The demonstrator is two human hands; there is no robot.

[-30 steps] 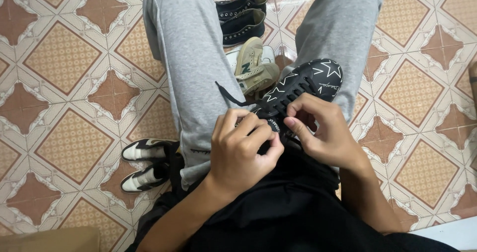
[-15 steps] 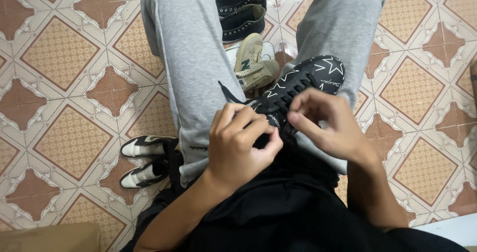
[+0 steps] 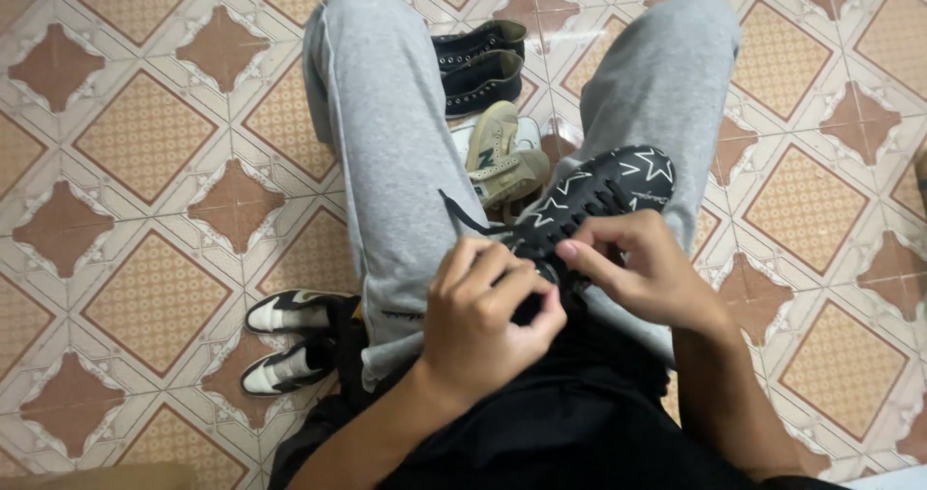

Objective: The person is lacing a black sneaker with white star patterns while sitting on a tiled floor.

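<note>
**While seated, a person works the laces of a star-printed shoe held in the lap**

Resting across grey-trousered legs, a black shoe with white stars (image 3: 589, 196) lies toe pointing away and to the right, a position that brings its lacing up close under both hands. The left hand (image 3: 488, 321) is curled over the shoe's near end, fingers bent and thumb pressed in, apparently pinching the lace at the tongue, though the exact grip is hidden beneath the knuckles. The right hand (image 3: 637, 268) closes thumb and forefinger on the lacing just beside it, the other fingers folded loosely. One black lace end (image 3: 463, 216) trails free across the left thigh. On the patterned tile floor (image 3: 145, 162), between the knees, sit a beige sneaker (image 3: 502, 157) and a pair of dark high-top shoes (image 3: 483, 65); a black-and-white pair (image 3: 290, 340) lies beside the left leg, well apart from the hands.

Compared with half a second earlier, the head camera has tipped, so the legs and shoes sit lower in view. The right hand has drawn in closer to the left, and the loose lace end lies lower.
</note>
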